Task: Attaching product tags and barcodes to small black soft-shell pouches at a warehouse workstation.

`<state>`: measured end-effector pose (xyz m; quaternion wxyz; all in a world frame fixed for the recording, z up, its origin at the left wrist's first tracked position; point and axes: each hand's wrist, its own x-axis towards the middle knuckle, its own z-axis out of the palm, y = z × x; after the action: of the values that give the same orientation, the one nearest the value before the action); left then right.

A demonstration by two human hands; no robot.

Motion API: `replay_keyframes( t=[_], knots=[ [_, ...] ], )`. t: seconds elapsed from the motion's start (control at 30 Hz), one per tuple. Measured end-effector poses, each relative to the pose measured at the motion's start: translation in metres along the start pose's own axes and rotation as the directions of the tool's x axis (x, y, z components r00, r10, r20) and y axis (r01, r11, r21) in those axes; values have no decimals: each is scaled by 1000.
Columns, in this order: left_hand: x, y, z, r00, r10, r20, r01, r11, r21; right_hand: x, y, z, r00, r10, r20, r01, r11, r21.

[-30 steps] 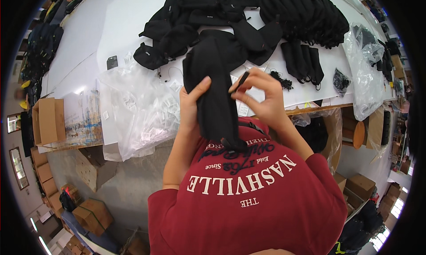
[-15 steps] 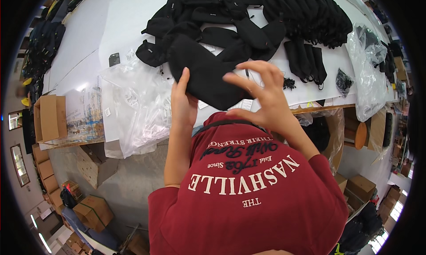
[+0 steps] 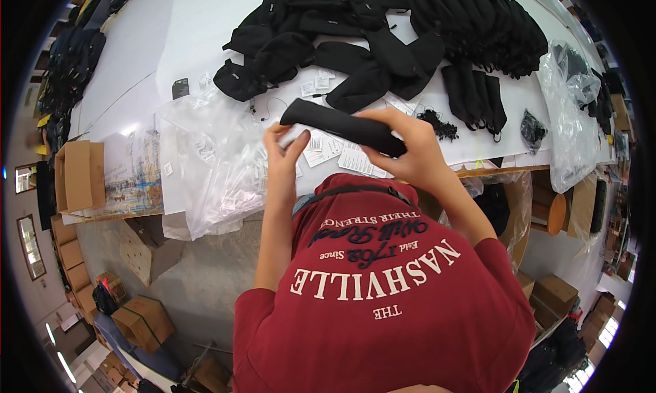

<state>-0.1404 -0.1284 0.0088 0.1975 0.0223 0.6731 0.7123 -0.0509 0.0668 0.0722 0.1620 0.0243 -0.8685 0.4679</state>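
A black cloth pouch (image 3: 342,126), long and narrow as it is turned edge-on, is held above the near edge of the table. Around its right end my right hand (image 3: 410,143) is closed, fingers on top and thumb underneath. My left hand (image 3: 283,147) is just under the pouch's left end, thumb and forefinger apart; its fingertips are close to the cloth, and whether they touch is hard to tell. Beneath the pouch lie white printed cards (image 3: 359,159). Just beyond it is a loose heap of similar black pouches (image 3: 359,85).
Overlapping black pouches (image 3: 478,27) are lined up at the far right, with a few more (image 3: 471,96) nearer. A small pile of black cords (image 3: 437,124) lies right of my hand. Clear plastic bags (image 3: 212,160) cover the table's left part, beside an open cardboard box (image 3: 80,178).
The pouch has turned from its broad flat side to edge-on. My right hand has closed on its right end, and my left thumb has come off its face. The cards below now show.
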Motion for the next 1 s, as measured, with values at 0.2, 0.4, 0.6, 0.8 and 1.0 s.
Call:
replay_keyframes(
  t=[0.2, 0.4, 0.6, 0.8, 1.0],
  knots=[
    [-6, 20, -14, 912, 67, 405, -10, 990, -142, -12, 8, -22, 933, 298, 201, -356, 839, 411],
    [1, 1, 7, 856, 260, 447, -292, 957, 1, -29, 27, -34, 978, 211, -3, -204, 949, 242],
    [5, -8, 48, 804, 248, 541, -368, 921, 124, -52, 61, -70, 922, 383, 52, -383, 886, 260],
    [22, -47, 102, 891, 110, 440, -139, 990, 34, -75, 117, -127, 876, 395, -276, -386, 918, 87],
    [14, -151, 70, 995, 23, 98, -94, 550, 830, -131, 215, -221, 510, 140, -849, -586, 779, -223]
  ],
)
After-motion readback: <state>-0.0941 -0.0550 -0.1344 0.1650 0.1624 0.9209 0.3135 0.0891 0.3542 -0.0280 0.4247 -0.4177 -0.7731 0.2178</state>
